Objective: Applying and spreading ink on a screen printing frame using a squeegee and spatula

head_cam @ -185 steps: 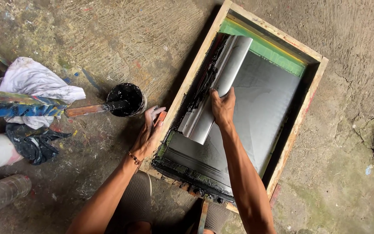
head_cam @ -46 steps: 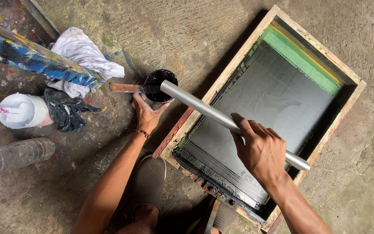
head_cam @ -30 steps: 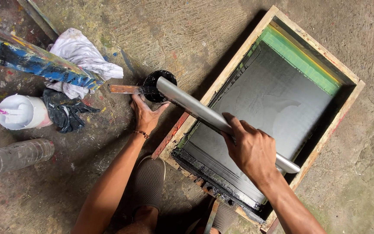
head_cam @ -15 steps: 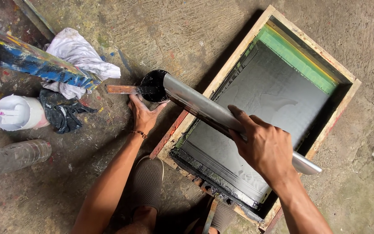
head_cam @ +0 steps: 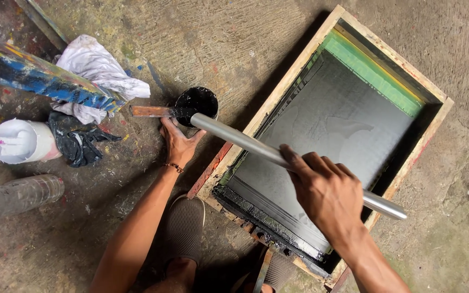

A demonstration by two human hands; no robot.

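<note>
My right hand [head_cam: 327, 192] grips a long silver metal trough [head_cam: 245, 142] and holds it slantwise above a wooden-framed printing screen [head_cam: 299, 70]. The screen's mesh [head_cam: 332, 130] is dark grey with a green band along the far end. The trough's left end rests at the rim of a small round black pot [head_cam: 197, 101]. My left hand [head_cam: 177, 144] holds that pot from the near side. A flat wooden stick [head_cam: 150, 111] lies across the pot, pointing left.
On the stained concrete floor to the left lie a white rag [head_cam: 96, 62], a dark cloth [head_cam: 77, 140], a paint-streaked plank [head_cam: 44, 84], a white cup [head_cam: 20, 142] and a clear plastic bottle [head_cam: 14, 195]. My sandalled foot [head_cam: 183, 228] is beside the frame's near corner.
Six seconds ago the trough lay on the mesh under my right hand. It has been lifted and swung left until its end reached the black pot, which my left hand steadies.
</note>
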